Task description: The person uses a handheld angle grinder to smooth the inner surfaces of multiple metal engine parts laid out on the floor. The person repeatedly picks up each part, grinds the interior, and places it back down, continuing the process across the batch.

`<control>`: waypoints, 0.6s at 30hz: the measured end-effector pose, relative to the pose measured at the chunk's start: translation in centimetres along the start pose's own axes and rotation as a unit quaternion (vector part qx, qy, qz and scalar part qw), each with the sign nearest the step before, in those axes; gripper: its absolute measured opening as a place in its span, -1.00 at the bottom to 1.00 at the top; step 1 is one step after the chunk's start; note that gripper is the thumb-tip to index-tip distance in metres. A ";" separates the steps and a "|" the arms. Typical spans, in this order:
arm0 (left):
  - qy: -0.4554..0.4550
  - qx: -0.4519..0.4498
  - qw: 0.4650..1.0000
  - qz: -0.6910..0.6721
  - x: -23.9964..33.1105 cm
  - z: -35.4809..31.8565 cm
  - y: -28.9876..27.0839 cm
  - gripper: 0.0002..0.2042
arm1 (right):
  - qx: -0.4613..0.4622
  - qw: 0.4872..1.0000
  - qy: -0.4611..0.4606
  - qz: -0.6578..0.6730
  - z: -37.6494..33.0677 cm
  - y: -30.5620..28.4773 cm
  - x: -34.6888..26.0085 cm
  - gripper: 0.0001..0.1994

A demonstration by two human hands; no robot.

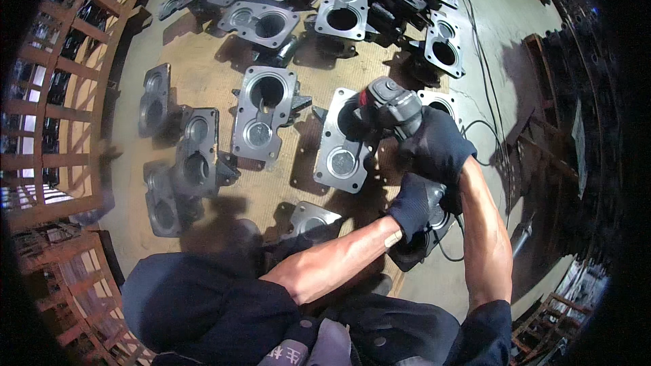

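close to me are my dark sleeves, and my two bare arms reach out from them. a small tan patch [393, 238] sits on my left wrist. both my hands wear dark gloves. my left hand [413, 207] is curled up around the back end of a grey power tool [399, 110], though most of its fingers are hidden. my right hand [441, 146], a bit farther out, is wrapped tight around the tool near its front. the tool has a small red bit on its left side. its front is over the right edge of a flat-faced metal part [332, 137], by the big hole, but i cannot tell if they touch. that part lies face up on a brown sheet [193, 71]. a grey metal part [310, 217] peeks out past my left arm. to the left is a part with a big hole and a round spot [259, 133], and three more stand tilted past it. far away, lots of the same kind crowd together. thin black cables [489, 74] run along the pale floor on the right, and a wooden rack [76, 64] stands far left.
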State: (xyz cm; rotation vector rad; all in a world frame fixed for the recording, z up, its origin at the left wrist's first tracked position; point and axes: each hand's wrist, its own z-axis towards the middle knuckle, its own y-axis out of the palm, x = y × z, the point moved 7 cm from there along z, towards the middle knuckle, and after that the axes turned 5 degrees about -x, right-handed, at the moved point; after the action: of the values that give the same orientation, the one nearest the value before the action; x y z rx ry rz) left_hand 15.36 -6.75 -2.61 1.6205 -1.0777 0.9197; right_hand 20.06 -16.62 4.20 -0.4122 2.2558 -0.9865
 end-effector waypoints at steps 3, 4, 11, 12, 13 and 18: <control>0.012 0.022 0.998 0.061 -0.5 -0.8 -1.9 -0.66 | 0.006 0.998 -0.059 -0.009 2.4 1.2 -2.1 -0.48; 0.039 0.027 0.997 0.062 -1.5 -1.0 -2.2 -0.64 | 0.009 0.997 -0.078 -0.002 2.7 1.4 -2.8 -0.47; 0.013 0.027 0.999 0.039 -0.7 0.0 -1.5 -0.68 | 0.028 0.999 -0.027 0.011 0.6 0.4 -2.0 -0.50; -0.010 0.023 0.999 0.029 -0.9 0.4 -0.9 -0.67 | 0.016 1.000 -0.014 0.000 0.5 0.2 -2.0 -0.50; -0.034 0.019 0.999 0.020 -1.0 0.6 -0.7 -0.66 | 0.003 1.000 0.000 -0.010 0.7 0.0 -2.0 -0.50; 0.067 0.047 0.996 -0.034 -8.6 1.8 -1.7 -0.59 | 0.006 1.000 -0.021 -0.007 1.9 1.1 -3.7 -0.48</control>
State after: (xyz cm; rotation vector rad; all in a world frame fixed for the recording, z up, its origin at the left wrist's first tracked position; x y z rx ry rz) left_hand 14.33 -6.27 -11.46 1.6366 -0.8924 1.0316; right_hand 24.05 -15.05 3.97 -0.4393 2.2101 -0.9892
